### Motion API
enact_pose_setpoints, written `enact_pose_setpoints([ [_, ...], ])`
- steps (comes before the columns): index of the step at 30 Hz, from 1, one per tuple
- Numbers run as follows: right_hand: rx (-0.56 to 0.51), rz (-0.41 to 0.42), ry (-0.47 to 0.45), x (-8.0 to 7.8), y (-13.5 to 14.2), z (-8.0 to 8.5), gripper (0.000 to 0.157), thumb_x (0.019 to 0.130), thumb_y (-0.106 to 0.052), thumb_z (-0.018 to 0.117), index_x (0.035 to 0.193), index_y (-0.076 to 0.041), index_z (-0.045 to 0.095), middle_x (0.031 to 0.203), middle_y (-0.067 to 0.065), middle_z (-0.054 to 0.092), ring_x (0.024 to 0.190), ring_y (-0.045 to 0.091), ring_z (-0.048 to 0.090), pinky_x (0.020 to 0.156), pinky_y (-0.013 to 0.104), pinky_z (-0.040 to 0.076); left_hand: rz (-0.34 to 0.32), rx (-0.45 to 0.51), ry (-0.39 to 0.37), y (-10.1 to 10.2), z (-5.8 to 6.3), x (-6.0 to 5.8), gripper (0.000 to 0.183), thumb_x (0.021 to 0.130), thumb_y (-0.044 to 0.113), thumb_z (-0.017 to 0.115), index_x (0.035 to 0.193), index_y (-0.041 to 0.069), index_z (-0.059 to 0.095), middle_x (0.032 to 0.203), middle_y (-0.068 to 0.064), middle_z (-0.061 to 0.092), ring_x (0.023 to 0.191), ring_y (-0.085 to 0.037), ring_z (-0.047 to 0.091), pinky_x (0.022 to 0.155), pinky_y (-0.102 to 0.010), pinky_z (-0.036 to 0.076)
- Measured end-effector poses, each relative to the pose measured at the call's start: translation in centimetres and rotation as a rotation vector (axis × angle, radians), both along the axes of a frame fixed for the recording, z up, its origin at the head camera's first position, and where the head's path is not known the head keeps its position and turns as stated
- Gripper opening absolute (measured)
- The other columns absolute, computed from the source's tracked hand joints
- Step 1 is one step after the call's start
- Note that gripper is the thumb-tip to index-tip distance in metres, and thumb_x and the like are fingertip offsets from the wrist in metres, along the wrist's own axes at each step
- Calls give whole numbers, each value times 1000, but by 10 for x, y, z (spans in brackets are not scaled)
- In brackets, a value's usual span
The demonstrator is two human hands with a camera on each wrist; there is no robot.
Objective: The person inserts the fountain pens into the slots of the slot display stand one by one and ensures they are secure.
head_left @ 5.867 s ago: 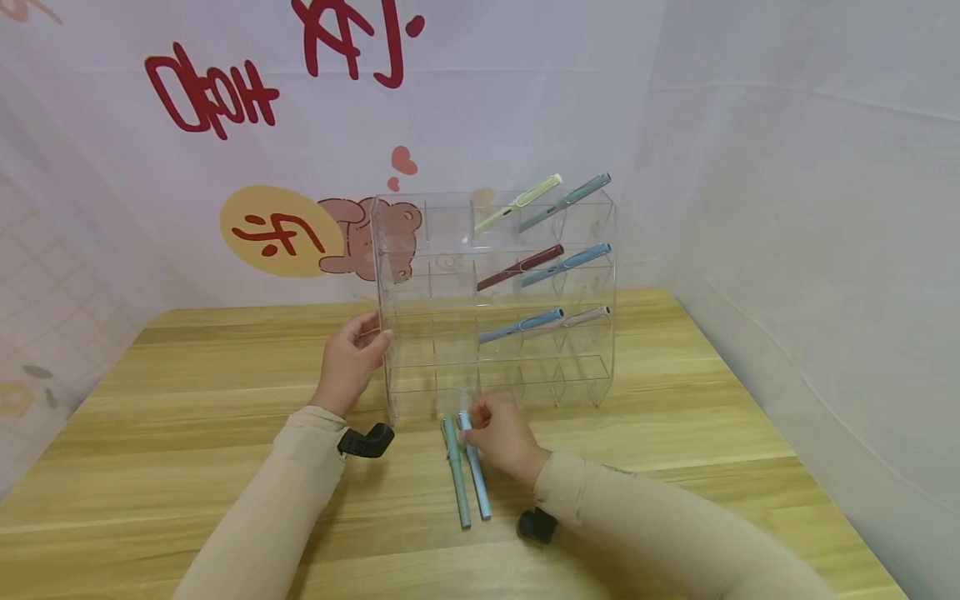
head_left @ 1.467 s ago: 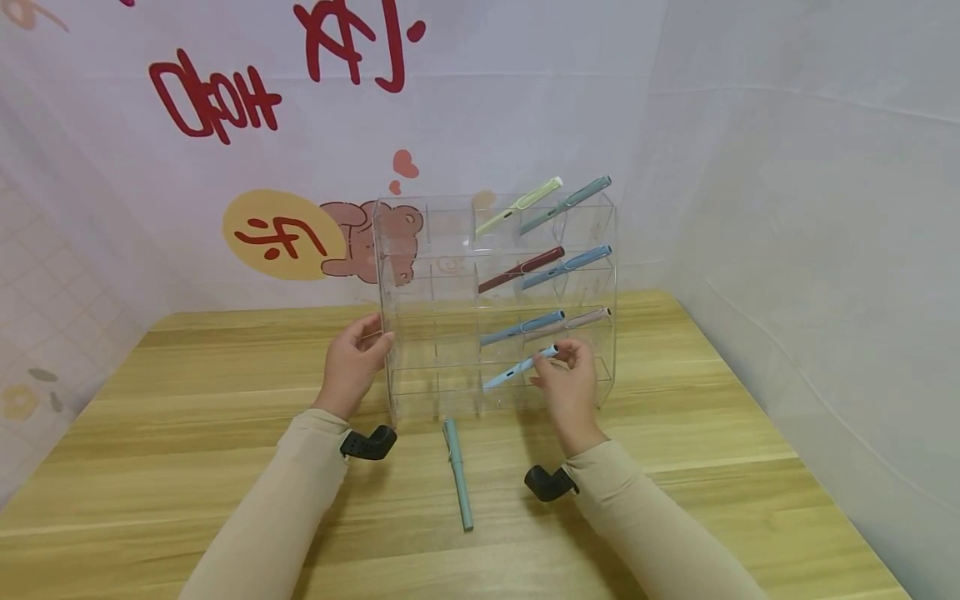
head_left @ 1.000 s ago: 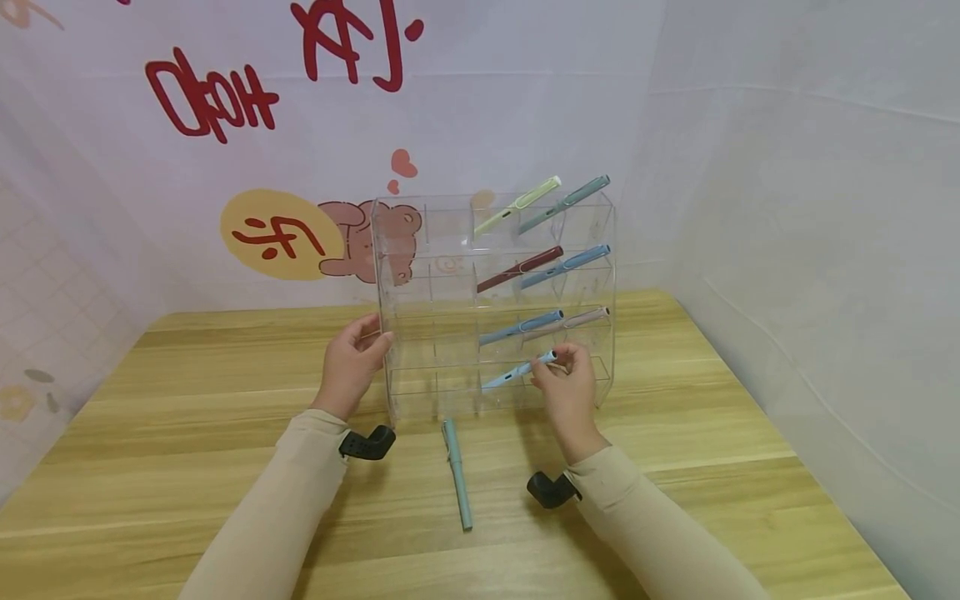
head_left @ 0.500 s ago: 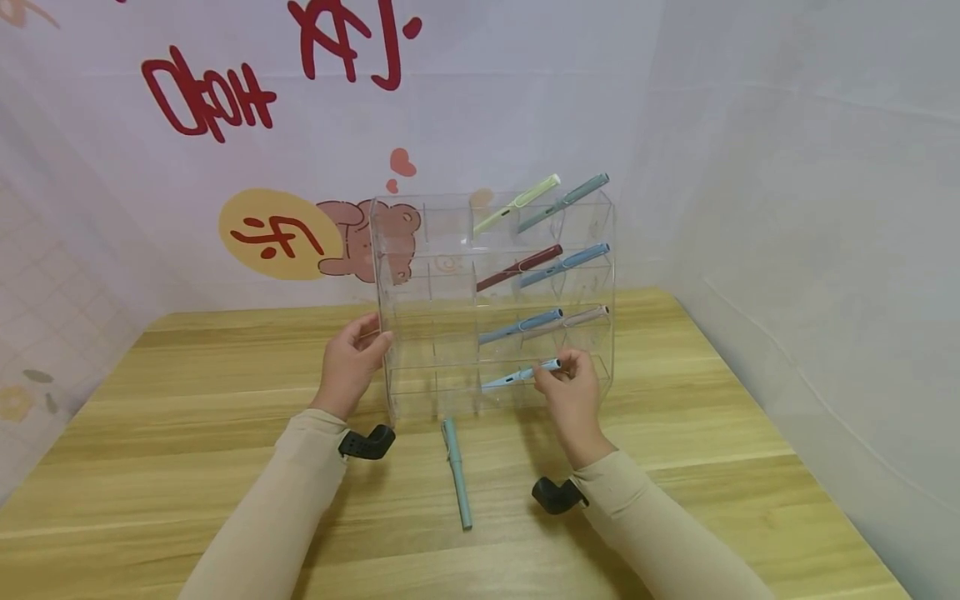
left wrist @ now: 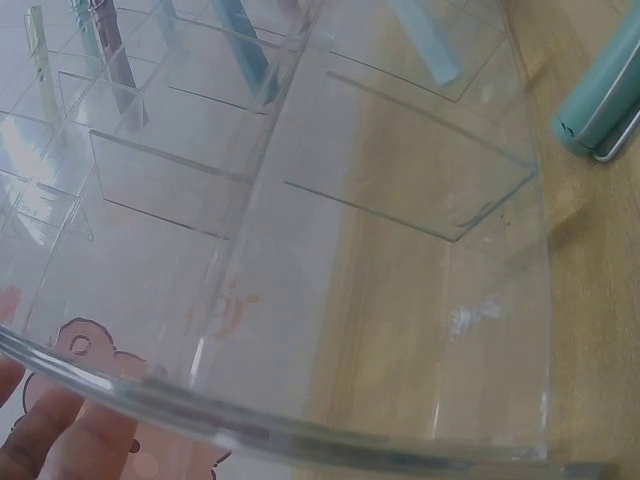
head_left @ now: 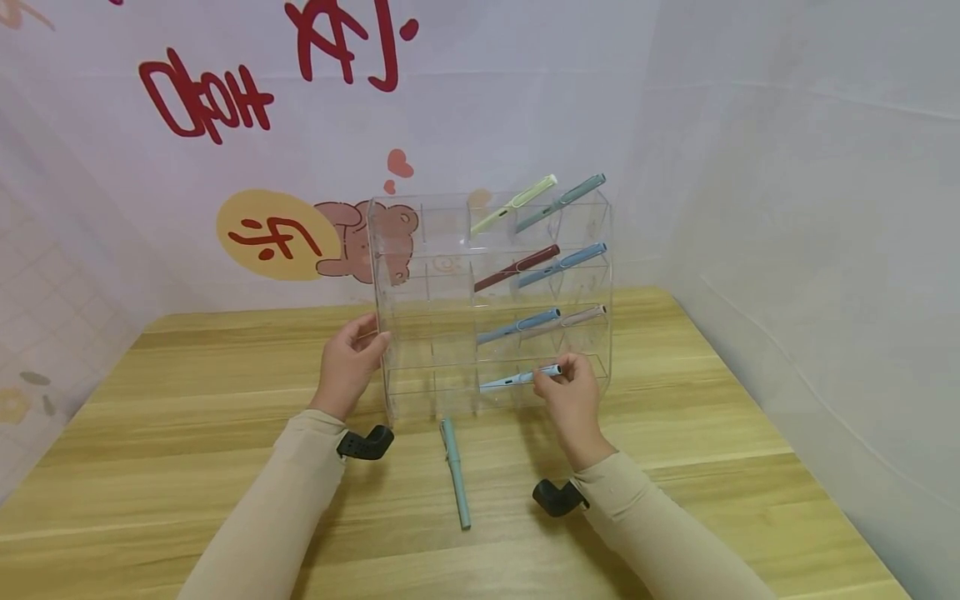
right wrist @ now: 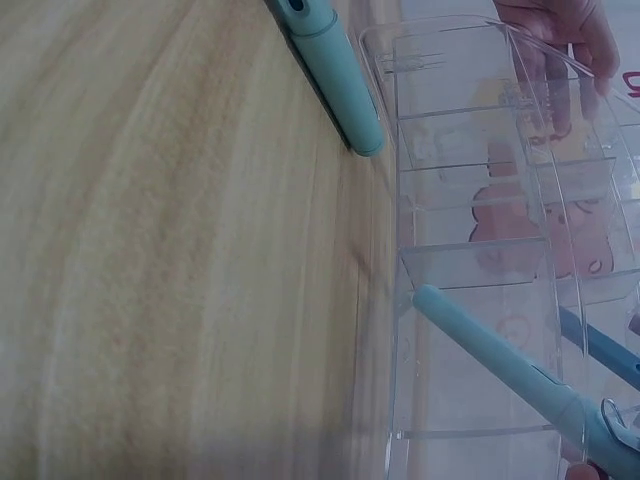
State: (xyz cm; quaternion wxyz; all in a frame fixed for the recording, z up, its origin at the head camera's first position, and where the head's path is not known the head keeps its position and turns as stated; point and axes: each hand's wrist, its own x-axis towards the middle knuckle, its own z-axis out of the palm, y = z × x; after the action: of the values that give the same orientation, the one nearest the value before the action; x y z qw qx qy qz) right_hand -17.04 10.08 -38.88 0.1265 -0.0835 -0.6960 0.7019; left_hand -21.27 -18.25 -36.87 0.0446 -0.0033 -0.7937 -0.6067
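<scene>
A clear acrylic pen rack stands upright on the table. My left hand grips its left side edge, thumb in front and fingers behind; the left wrist view shows the fingers through the plastic. Near the cap end, my right hand pinches a light blue pen. This pen slants slightly, its lower end inside a bottom-row compartment and its cap up to the right. A sage green pen with a metal clip lies on the table in front of the rack.
In the rack's upper rows lean a pale yellow-green pen, a grey-green pen, a dark red pen, two blue pens and a pinkish pen. A printed cloth hangs behind the wooden table.
The light blue pen went from the table beside the green one into the rack's bottom row in my right hand. Lately its cap end has dropped lower. My left hand has stayed on the rack.
</scene>
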Motion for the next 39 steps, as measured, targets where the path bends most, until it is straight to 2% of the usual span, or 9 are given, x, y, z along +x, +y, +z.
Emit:
enact_pose_setpoints([
  [15, 27, 4, -2, 1, 2, -1, 21, 83, 10, 60, 95, 0, 45, 93, 7, 56, 75, 6, 58, 66, 19, 52, 1, -8, -2, 0, 0, 1, 55, 98, 24, 57, 146, 5, 40, 143, -15, 47, 126, -27, 50, 94, -45, 50],
  [19, 71, 16, -14, 1, 5, -1, 26, 84, 8, 62, 104, 3, 46, 98, 10, 54, 79, 8, 57, 67, 17, 51, -1, -8, -2, 0, -1, 2, 55, 97, 26, 57, 146, 5, 40, 143, -15, 47, 126, -28, 50, 95, -45, 49],
  [24, 121, 20, -25, 5, 13, 3, 41, 86, 1, 65, 121, 5, 43, 113, 14, 50, 96, 16, 54, 72, 15, 47, 3, -3, 2, 1, -1, 1, 54, 97, 25, 57, 145, 5, 41, 142, -14, 48, 126, -27, 51, 93, -43, 50],
  [28, 126, -24, 25, 10, 21, 8, 43, 87, 0, 66, 123, 5, 42, 115, 14, 49, 106, 21, 52, 76, 14, 46, 8, -1, 3, 2, 0, 1, 53, 97, 22, 57, 144, 4, 42, 141, -14, 49, 125, -26, 51, 90, -39, 52],
  [33, 117, -85, 157, 20, 22, 19, 38, 86, 4, 64, 118, 6, 44, 111, 13, 50, 102, 17, 54, 77, 15, 47, 8, -5, 0, 2, 0, 0, 53, 97, 23, 57, 144, 4, 42, 141, -14, 49, 125, -25, 51, 89, -36, 52],
  [36, 106, -55, 207, 27, 15, 25, 34, 85, 7, 64, 114, 6, 47, 110, 14, 53, 101, 14, 56, 78, 17, 50, 7, -1, -3, 2, 0, 0, 53, 97, 23, 57, 144, 4, 42, 141, -14, 49, 125, -26, 51, 90, -37, 51],
  [39, 110, 39, 205, 33, 4, 27, 32, 85, 9, 63, 114, 7, 48, 109, 17, 54, 101, 15, 57, 78, 18, 51, 9, -1, -6, 1, 0, 0, 53, 97, 24, 56, 145, 5, 41, 141, -14, 49, 125, -26, 51, 91, -38, 51],
])
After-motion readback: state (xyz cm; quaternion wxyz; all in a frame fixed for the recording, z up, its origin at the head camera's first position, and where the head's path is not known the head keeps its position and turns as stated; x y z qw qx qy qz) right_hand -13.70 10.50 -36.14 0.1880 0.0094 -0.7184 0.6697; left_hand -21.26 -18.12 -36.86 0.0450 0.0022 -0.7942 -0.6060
